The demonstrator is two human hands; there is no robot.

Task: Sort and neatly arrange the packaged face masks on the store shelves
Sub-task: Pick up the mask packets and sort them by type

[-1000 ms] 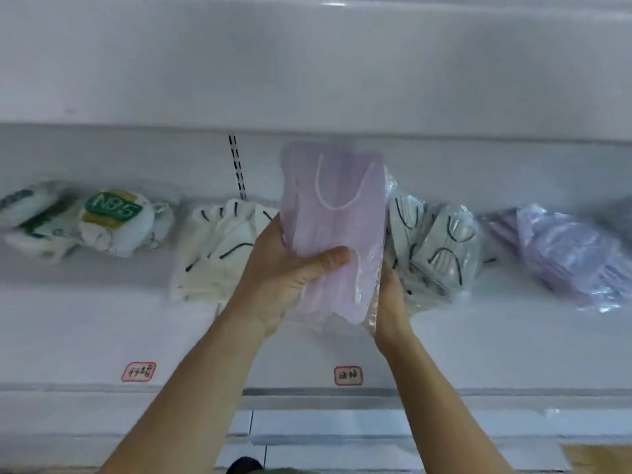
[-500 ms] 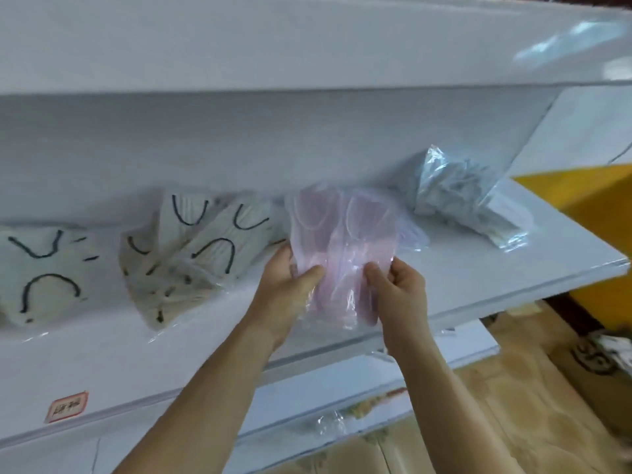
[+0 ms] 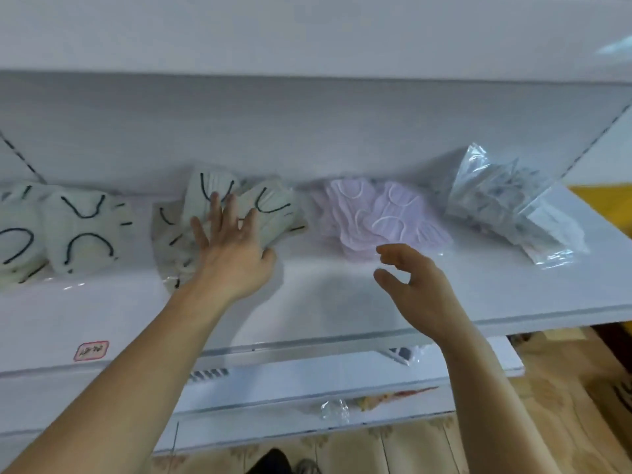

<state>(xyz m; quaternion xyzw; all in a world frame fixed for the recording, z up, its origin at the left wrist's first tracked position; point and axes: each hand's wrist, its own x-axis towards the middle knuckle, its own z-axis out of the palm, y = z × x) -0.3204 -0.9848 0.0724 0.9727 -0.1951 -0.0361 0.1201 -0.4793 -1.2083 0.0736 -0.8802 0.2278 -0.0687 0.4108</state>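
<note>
Packaged face masks lie in a row along the back of the shelf (image 3: 307, 313); take the lilac mask pack (image 3: 386, 220) as landmark, lying flat mid-shelf. Your right hand (image 3: 415, 285) hovers just in front of it, fingers loosely curled, grasping nothing, so that pack looks placed. Your left hand (image 3: 232, 248), left of the lilac pack, rests flat with fingers spread on the white masks with black ear loops (image 3: 270, 210). Step in hand, I'd judge: tidying that white pile. Next move calls for squaring it against the second white pile (image 3: 65, 230) further left. Right of the lilac pack: a clear bag of pale masks (image 3: 513, 206). Price tag (image 3: 91, 350) on the shelf edge: red border, writing unreadable.
</note>
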